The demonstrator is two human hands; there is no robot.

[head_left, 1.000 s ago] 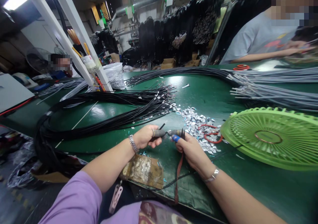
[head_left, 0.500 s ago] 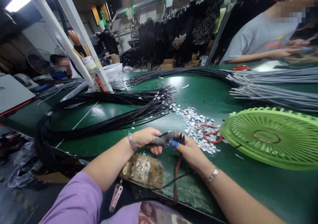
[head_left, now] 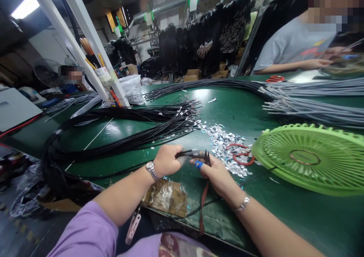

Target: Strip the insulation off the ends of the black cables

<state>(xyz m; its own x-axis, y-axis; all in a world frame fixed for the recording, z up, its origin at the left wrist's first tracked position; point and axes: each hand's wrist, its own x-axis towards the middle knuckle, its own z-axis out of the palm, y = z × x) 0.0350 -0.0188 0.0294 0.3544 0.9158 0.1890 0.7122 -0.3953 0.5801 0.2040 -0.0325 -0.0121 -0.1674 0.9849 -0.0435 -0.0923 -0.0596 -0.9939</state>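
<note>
In left hand [head_left: 167,161], cable [head_left: 187,151]; in jar [head_left: 104,74], handles [head_left: 101,60].

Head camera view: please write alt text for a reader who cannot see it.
A person's left hand holds a black cable; the right hand holds a dark pointed tool. On the green table are black cable bundles and pale scraps beside a green grille.

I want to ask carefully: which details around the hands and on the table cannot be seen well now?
All in the head view:
Left hand: most fingers, behind its own back.
Dark pointed tool: its gripped part, covered by the right hand.
Green grille: right side, cut off by picture edge; any centre print, too blurred.
Grey cables: right-hand ends, cut off by same edge.
</note>
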